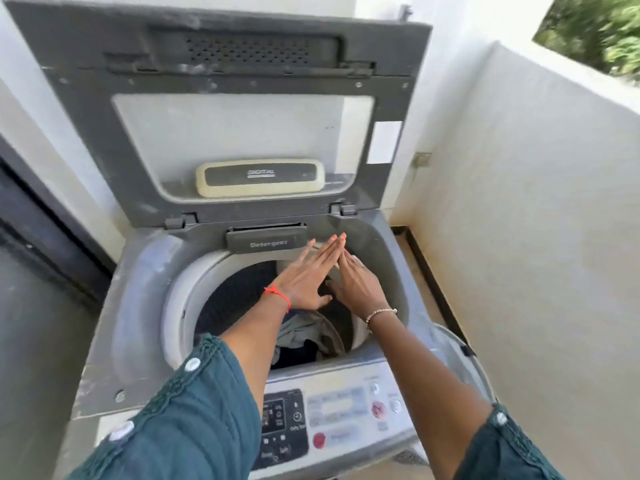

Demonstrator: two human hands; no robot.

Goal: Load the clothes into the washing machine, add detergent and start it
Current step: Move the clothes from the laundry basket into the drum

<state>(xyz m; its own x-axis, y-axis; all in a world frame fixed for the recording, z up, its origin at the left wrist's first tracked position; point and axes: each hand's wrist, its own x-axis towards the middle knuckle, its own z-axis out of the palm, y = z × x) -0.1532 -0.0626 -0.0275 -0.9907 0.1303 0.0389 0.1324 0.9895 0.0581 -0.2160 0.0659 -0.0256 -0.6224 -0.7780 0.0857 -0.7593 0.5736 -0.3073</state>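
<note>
The dark grey plastic lid (221,81) is propped up on your grey top-loading washing machine (138,306) so you can reach the drum (228,296), the crumpled grey and dark clothes (304,336) sit down inside it, and your left hand (304,278) and right hand (356,285) hover flat above, grip released.

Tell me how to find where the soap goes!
Look at the grey washing machine with its lid standing open. At the back edge of the tub, just under the lid, sits a small dark flap. It alone has "Detergent" written on it.
</note>
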